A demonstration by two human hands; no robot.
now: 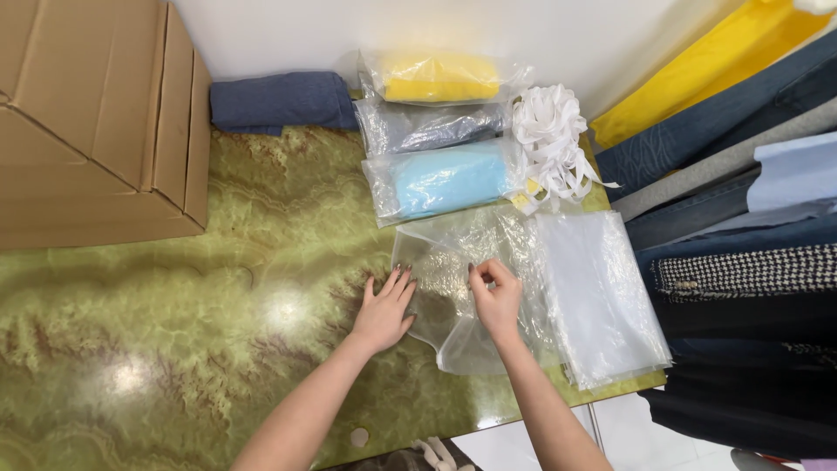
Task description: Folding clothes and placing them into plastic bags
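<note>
The left hand [384, 312] lies flat, fingers spread, pressing the edge of an empty clear plastic bag [453, 288] onto the green marbled table [192, 349]. The right hand [495, 298] pinches the same bag's film between thumb and curled fingertips. The bag lies just beside a stack of clear bags [597, 296], below a bagged light-blue garment [449, 181].
</note>
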